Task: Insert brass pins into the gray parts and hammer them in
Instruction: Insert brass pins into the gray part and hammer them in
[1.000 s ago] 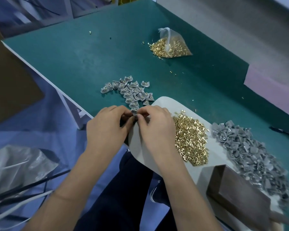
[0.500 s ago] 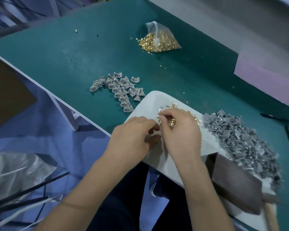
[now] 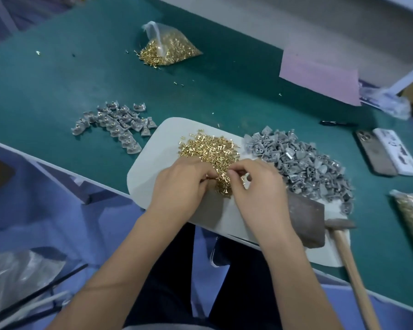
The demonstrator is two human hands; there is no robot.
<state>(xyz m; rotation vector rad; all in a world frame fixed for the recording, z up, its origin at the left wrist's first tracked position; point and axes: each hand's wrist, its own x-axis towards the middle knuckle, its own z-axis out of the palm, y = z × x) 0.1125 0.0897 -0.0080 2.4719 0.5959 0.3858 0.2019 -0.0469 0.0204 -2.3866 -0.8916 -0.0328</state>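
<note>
Heaped shiny brass pins (image 3: 209,148), dull gray parts (image 3: 301,160)

light: even, soft shadows | edges: wide-angle bend, blurred

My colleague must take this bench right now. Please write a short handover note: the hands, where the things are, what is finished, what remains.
Left hand and right hand: both over the loose brass pins on the white mat, fingertips pinching; what they hold is too small to tell.
Done: small group of gray parts with pins on the green table, left of the mat.
Left: large pile of gray parts, right of the pins.
Hammer and dark block lie at the mat's right end, untouched.
</note>
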